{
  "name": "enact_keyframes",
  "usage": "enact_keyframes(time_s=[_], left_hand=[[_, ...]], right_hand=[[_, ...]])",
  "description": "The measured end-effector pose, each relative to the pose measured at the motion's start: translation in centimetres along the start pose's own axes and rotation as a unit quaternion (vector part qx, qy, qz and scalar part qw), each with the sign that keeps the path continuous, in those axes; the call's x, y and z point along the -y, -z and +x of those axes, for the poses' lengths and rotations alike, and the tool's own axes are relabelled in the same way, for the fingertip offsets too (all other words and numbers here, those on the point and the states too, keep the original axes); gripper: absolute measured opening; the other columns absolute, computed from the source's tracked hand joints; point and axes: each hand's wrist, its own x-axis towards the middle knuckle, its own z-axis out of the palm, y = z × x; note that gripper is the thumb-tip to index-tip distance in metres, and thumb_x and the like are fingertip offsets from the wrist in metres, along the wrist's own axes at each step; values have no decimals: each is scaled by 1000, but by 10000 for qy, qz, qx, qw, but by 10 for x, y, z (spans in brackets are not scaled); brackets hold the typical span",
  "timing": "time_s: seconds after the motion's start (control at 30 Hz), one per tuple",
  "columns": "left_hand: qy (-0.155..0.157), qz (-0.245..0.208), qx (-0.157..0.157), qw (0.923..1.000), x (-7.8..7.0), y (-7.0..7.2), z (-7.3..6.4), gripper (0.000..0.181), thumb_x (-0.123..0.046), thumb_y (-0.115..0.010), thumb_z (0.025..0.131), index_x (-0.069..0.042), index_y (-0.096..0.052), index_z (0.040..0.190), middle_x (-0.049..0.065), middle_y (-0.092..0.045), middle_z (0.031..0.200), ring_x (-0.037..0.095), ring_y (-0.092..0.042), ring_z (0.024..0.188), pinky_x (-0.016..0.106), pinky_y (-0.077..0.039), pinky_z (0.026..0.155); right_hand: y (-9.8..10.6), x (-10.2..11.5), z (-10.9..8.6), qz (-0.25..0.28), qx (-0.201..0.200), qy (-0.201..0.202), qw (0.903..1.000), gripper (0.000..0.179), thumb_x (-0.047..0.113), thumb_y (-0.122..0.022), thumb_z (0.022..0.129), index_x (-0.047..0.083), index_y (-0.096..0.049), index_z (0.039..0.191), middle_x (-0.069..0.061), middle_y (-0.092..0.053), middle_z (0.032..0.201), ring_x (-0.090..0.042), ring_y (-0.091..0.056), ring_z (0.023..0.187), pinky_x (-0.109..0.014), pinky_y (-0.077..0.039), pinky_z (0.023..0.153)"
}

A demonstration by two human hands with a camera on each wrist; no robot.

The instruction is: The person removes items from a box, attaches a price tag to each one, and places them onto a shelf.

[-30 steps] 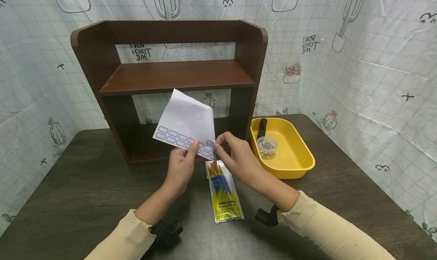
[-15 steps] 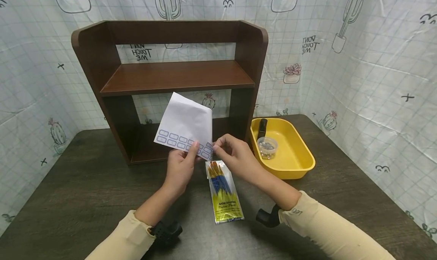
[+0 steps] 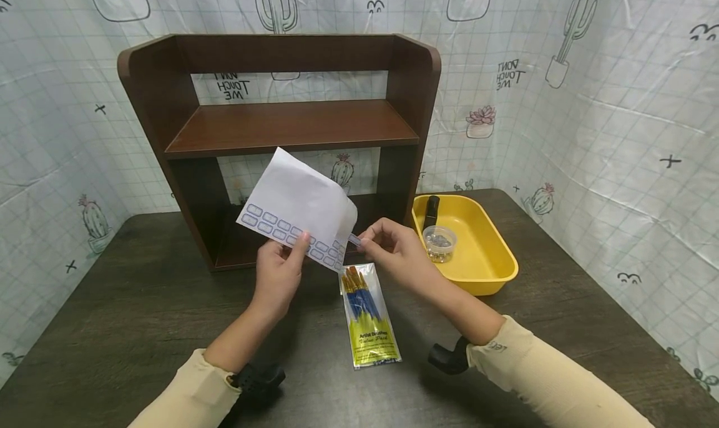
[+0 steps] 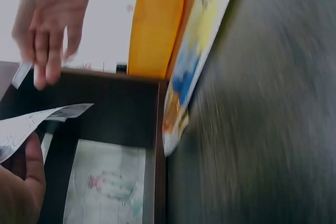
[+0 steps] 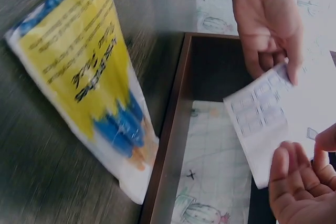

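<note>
My left hand (image 3: 278, 278) grips the lower edge of a white sticker sheet (image 3: 300, 197), thumb on top. Rows of small blue-framed labels run along that edge, and the sheet's right side curls. Between thumb and fingertips my right hand (image 3: 401, 253) pinches one small label (image 3: 354, 239), just off the sheet's right edge. The left wrist view shows this label (image 4: 21, 74) apart from the sheet. Below the hands, a pack of artist brushes (image 3: 367, 322) with blue handles and a yellow printed front lies flat on the table.
A dark brown two-level shelf (image 3: 298, 122) stands behind the hands. To the right is a yellow tray (image 3: 483, 247), holding a clear round tub (image 3: 439, 244) of small metallic pieces and a black object (image 3: 431, 209). Patterned cloth (image 3: 606, 135) hangs around the dark table.
The label in my right hand has come away from the sheet's right edge. My left hand has moved left with the sheet, and my right hand slightly right.
</note>
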Motion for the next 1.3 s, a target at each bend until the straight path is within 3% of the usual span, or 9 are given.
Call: enact_keyframes(time_s=[0.17, 0.23, 0.4, 0.47, 0.6, 0.77, 0.9, 1.1, 1.3], left_hand=[[-63, -39, -14, 10000, 2, 24, 6, 31, -6, -61, 104, 6, -62, 133, 25, -72, 127, -1, -74, 94, 19, -60, 80], [-6, 40, 45, 10000, 2, 35, 8, 30, -8, -62, 105, 6, -62, 131, 21, -76, 115, 1, -74, 86, 20, -61, 74], [704, 782, 574, 9928, 4, 66, 11, 34, -23, -57, 109, 6, -64, 126, 1, -73, 84, 10, -74, 70, 27, -62, 63], [1119, 1155, 998, 9819, 6, 77, 12, 39, -28, -55, 110, 5, -62, 128, 3, -73, 85, 14, -75, 69, 32, -63, 63], [1704, 1856, 1840, 9501, 13, 97, 16, 38, -29, -57, 109, 4, -62, 128, 9, -71, 88, 17, -73, 69, 35, -63, 62], [1864, 2615, 2510, 9132, 22, 114, 15, 28, -25, -65, 104, 2, -69, 108, 6, -68, 81, 16, -67, 64, 30, -58, 58], [1773, 3170, 2693, 8919, 28, 122, 14, 24, -24, -70, 100, -1, -70, 97, 5, -65, 78, 16, -64, 62, 30, -55, 58], [1575, 4150, 2608, 8573, 33, 124, 12, 21, -22, -76, 94, -4, -67, 87, 6, -58, 79, 18, -56, 70, 31, -46, 61], [1520, 4513, 2424, 8453, 35, 122, 11, 26, -22, -80, 89, -4, -62, 86, 8, -56, 79, 20, -56, 71, 31, -44, 60]], right_hand=[[12, -4, -3, -96, 34, -113, 9999, 7, 7, -72, 97, 4, -67, 96, -10, -66, 84, -12, -60, 72, -21, -53, 68], [16, -4, -5, -84, 141, -247, 9996, 7, 8, -72, 97, 5, -66, 96, -8, -65, 83, -16, -61, 73, -23, -55, 69], [22, -5, -10, -141, 445, -434, 9980, 6, 7, -73, 96, 6, -67, 96, -9, -67, 85, -21, -64, 74, -26, -58, 71], [24, -7, -11, -200, 541, -487, 9971, 6, 7, -73, 95, 5, -67, 96, -11, -70, 87, -19, -65, 73, -26, -58, 70], [27, -11, -13, -194, 765, -599, 9951, 6, 5, -73, 95, 4, -68, 97, -16, -72, 92, -18, -67, 74, -28, -60, 72], [29, -12, -14, -158, 1005, -806, 9915, 5, 5, -72, 95, 4, -68, 97, -18, -73, 95, -20, -67, 77, -33, -61, 75], [31, -13, -14, -183, 1083, -874, 9901, 6, 8, -73, 96, 6, -68, 98, -13, -72, 92, -22, -66, 77, -36, -61, 77], [33, -16, -14, -232, 1119, -859, 9897, 6, 7, -72, 96, 5, -67, 97, -9, -71, 90, -22, -66, 77, -35, -61, 75], [34, -17, -15, -243, 1197, -823, 9891, 5, 6, -72, 96, 6, -67, 96, -7, -70, 87, -20, -65, 75, -35, -60, 74]])
